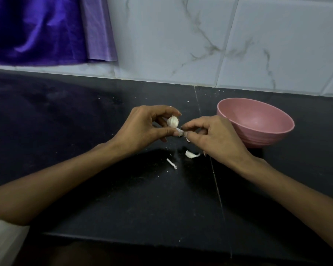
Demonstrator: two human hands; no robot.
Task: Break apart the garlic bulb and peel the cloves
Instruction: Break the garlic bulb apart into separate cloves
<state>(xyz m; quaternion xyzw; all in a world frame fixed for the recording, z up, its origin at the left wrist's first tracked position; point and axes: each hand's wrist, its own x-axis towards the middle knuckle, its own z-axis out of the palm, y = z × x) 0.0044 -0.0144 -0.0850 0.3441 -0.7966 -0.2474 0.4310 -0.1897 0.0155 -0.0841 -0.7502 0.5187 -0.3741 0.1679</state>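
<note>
While two white scraps of papery garlic skin (191,154) lie nearest on the black stone counter (123,198), the left hand (142,125) grips a small white garlic bulb (172,121) above it; the right hand (210,135) pinches loose skin at its base, a round pink plastic bowl (258,121) just beyond to the right.

Left hand (142,127) and right hand (210,135) raised together, fingers (192,126) pinched

Dim, soft focus, edges warped.
</note>
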